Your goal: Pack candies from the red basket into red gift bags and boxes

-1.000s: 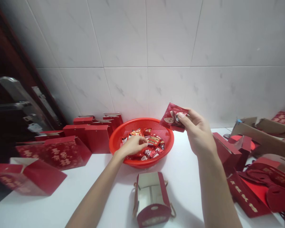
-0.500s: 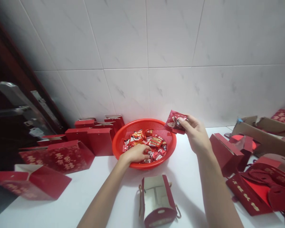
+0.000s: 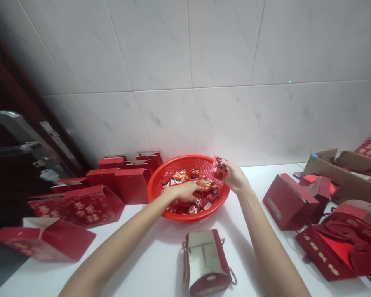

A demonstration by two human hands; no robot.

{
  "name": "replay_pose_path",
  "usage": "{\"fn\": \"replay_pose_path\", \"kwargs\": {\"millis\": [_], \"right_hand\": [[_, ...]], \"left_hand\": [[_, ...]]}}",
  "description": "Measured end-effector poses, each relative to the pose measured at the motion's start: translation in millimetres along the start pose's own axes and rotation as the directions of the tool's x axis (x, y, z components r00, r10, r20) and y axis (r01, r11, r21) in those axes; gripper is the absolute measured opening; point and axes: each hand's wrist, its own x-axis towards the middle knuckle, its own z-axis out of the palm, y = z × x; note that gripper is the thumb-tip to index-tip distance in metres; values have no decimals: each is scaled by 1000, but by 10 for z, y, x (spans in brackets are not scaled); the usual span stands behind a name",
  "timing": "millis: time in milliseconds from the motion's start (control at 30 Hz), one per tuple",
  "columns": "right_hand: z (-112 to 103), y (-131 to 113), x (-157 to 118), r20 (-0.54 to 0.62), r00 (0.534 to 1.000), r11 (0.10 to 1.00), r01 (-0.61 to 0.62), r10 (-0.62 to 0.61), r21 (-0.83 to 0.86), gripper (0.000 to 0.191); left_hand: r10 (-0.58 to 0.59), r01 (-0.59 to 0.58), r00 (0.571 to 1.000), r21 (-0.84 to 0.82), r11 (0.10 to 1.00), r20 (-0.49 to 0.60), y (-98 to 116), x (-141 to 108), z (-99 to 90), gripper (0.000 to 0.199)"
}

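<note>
A red plastic basket (image 3: 156, 194) holds several small wrapped candies (image 3: 207, 205). Inside it, my left hand (image 3: 187, 192) reaches down among the wrappers with bent fingers; their tips are partly hidden, and whether they grip a piece does not show. My right hand (image 3: 234, 176), at the basket's right rim, pinches red candy packets (image 3: 219, 167) between thumb and fingers. Closer to me lies an open red gift box (image 3: 206, 260) with a pale inside and cord handles on its sides.
Several red gift boxes (image 3: 131, 185) stand to the left, beside a dark door with a metal handle (image 3: 14, 123). On the right are more red boxes (image 3: 289, 202), flat red pieces (image 3: 327, 251) and an open cardboard carton (image 3: 355, 169). A tiled wall (image 3: 160, 119) rises behind.
My right hand has moved left and down with the packets, from beside the basket to its rim. My left hand has shifted slightly right and up within the candies.
</note>
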Motion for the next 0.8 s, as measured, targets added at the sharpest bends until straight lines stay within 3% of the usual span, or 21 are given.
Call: {"fn": "replay_pose_path", "kwargs": {"millis": [100,233,367,433,467,533,633,700,800], "right_hand": [[-1,64,133,-8,999,997,-30,31,66,18],[58,161,231,-33,997,989,-69,74,133,13],[74,276,275,-56,992,989,-104,111,107,15],[55,320,293,-59,993,991,-100,105,89,17],[44,337,303,-59,993,992,-95,100,87,17],[32,365,322,-56,994,993,-87,92,82,18],[52,399,337,-55,996,995,-72,76,69,22],[86,412,323,-50,997,996,-59,62,59,24],[149,406,261,-34,998,998,-48,49,30,22]], "left_hand": [[34,-34,999,-32,999,-12,-17,158,33,48],[-11,8,1000,-102,995,-24,-46,267,120,41],[-45,53,995,-86,995,90,-34,228,90,22],[-47,52,996,-62,997,76,-8,160,11,11],[-48,49,999,-72,996,14,8,116,-39,10],[-73,38,974,-163,986,-215,50,15,-141,17],[-148,-72,840,-377,924,-523,143,-133,-246,27],[-192,-166,773,-485,859,-604,223,-202,-264,31],[-231,-243,755,-588,771,-614,335,-246,-242,34]]}}
